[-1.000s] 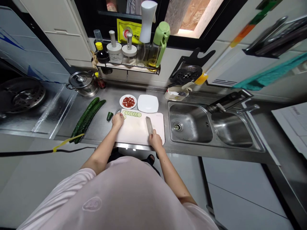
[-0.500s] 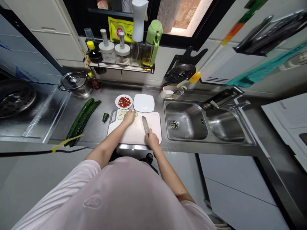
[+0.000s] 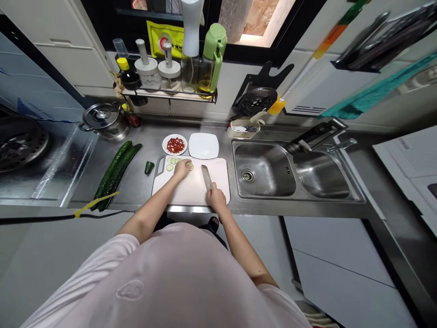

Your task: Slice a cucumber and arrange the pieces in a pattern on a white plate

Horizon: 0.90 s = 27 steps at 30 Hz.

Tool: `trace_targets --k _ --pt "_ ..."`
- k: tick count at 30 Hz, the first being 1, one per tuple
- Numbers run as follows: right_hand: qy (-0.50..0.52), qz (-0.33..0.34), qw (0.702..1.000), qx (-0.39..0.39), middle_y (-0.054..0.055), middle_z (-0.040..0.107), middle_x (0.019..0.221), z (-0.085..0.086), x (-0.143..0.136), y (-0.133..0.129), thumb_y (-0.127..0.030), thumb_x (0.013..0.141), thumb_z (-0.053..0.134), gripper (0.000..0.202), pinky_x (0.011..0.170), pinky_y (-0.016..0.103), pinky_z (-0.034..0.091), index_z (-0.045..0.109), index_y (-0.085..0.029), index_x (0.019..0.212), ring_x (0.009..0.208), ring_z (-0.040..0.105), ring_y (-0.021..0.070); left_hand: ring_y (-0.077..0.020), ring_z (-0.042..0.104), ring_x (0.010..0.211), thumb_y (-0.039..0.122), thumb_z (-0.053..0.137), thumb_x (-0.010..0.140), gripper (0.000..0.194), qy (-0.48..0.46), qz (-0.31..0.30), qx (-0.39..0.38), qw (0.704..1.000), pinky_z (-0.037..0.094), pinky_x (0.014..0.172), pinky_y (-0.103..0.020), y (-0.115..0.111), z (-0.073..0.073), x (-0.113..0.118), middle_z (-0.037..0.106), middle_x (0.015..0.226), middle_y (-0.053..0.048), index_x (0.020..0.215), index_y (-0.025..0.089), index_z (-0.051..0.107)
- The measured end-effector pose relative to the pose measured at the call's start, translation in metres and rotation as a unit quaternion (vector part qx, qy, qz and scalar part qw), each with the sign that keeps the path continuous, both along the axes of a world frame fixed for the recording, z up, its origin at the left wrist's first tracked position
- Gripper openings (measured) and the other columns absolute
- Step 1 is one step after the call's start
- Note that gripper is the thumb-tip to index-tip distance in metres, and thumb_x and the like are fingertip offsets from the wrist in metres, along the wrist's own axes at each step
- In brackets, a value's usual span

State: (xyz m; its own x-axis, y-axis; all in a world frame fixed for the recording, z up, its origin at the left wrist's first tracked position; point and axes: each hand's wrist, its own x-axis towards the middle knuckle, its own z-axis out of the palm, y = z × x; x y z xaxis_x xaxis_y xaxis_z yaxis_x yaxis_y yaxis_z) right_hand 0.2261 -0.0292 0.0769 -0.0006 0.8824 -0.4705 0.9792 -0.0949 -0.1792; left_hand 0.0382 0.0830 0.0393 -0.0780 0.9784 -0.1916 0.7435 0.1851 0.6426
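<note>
Since the earliest frame, the left hand [image 3: 182, 169] has been moved rightward from the handle end of the cutting board [image 3: 191, 193] toward the right end of the sliced row; the knife [image 3: 205, 176] is still held over the board's right half. The steel countertop [image 3: 136, 187] is occupied at the right by a double sink [image 3: 266, 175] and at the far left by a lidded pot [image 3: 112, 130]. Between them the board is laid flat, with two cucumbers [image 3: 119, 172] set well apart to its left. Just beyond the board are placed a squarish white plate [image 3: 204, 146] and a round plate [image 3: 164, 146] bearing chopped red pieces [image 3: 175, 145]. The knife's handle is enclosed by the right hand [image 3: 216, 198], its blade pointed away from the body (contact with the board cannot be told). A cucumber slice [image 3: 191, 167] is seen at the left fingertips; whether it is pinched cannot be told. A dark green end piece [image 3: 149, 167] is left beside the board, while thin slices [image 3: 175, 161] are arranged along its far edge, with one lone slice [image 3: 170, 167] nearer the body.
</note>
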Motion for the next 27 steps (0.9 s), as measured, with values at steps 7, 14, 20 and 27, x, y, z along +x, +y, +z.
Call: trace_targets --k 7,14,20,27 --pt "0.006 0.013 1.000 0.003 0.011 0.063 0.090 0.001 0.001 0.001 -0.024 0.093 0.031 0.029 0.068 0.028 0.039 0.037 -0.015 0.119 0.083 0.060 0.0213 -0.0127 0.059 0.065 0.027 0.059 0.070 0.023 -0.055 0.125 -0.088 0.987 0.043 0.065 -0.023 -0.025 -0.009 -0.021 0.065 0.068 0.002 0.092 0.020 0.063" --pt "-0.010 0.052 0.999 -0.004 0.012 0.063 0.091 0.006 -0.004 0.002 -0.022 0.092 0.031 0.028 0.069 0.028 0.039 0.036 -0.015 0.120 0.084 0.060 0.0213 -0.0149 0.060 0.068 0.035 0.059 0.071 0.016 -0.016 0.125 -0.092 0.988 0.041 0.063 -0.024 -0.046 -0.008 -0.032 0.067 0.072 -0.002 0.075 0.020 0.062" --pt "-0.011 0.109 0.994 0.009 0.012 0.063 0.091 0.010 -0.008 -0.001 -0.021 0.093 0.030 0.025 0.071 0.029 0.038 0.038 -0.017 0.116 0.084 0.060 0.0224 -0.0185 0.060 0.074 0.041 0.057 0.072 0.019 0.048 0.095 -0.063 0.992 0.040 0.064 -0.027 -0.058 -0.009 -0.036 0.067 0.079 -0.003 0.071 0.022 0.061" --pt "-0.007 0.167 0.986 0.003 0.011 0.063 0.090 0.016 -0.017 -0.021 -0.023 0.093 0.031 0.023 0.070 0.029 0.038 0.039 -0.019 0.114 0.083 0.060 0.0229 -0.0198 0.060 0.082 0.035 0.055 0.076 0.018 0.080 0.076 -0.049 0.993 0.041 0.070 -0.027 -0.060 -0.009 -0.037 0.066 0.084 -0.005 0.085 0.022 0.061"
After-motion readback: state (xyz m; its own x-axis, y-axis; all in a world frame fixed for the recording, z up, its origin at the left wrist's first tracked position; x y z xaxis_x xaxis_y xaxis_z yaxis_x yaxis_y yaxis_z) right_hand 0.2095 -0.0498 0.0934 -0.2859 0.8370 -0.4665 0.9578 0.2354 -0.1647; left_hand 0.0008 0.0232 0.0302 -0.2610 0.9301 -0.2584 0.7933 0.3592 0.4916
